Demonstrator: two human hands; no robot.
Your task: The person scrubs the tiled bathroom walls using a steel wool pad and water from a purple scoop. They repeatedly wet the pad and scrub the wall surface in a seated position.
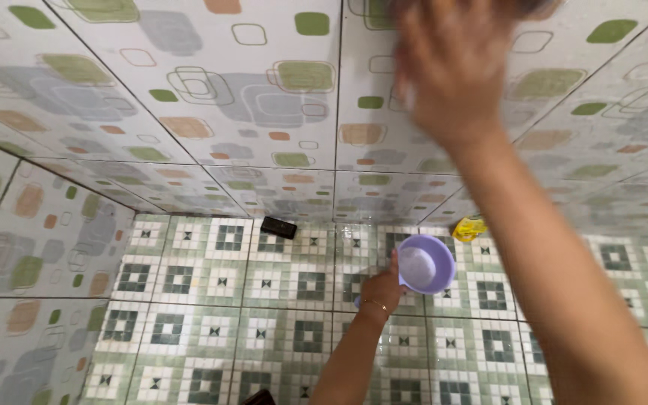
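1. The right hand [451, 71] is raised against the wall [264, 97], above the scoop. It is blurred. The fingers look spread and pressed on the tile, but I cannot tell for sure if it is open or if it holds something under the palm.
2. The right forearm goes down from this hand to the lower right corner and passes just right of the scoop.
3. The left hand [381, 289] is low, just left of the scoop [425, 264]. It is closed around the handle of the scoop. A thin bracelet [376, 304] is on its wrist.
4. The scoop is a purple plastic one, round and tilted, so its open side faces the camera. Inside it looks pale; I cannot tell if there is water in it. It is held above the floor [211, 315].
5. A yellow thing [469, 228] lies on the floor up and right of the scoop, near the foot of the wall.
6. A small black block [278, 226] lies well left of the scoop, also by the foot of the wall.
7. The floor under the scoop has small green and white mosaic squares. The wall has big tiles with green, grey and orange rounded squares.
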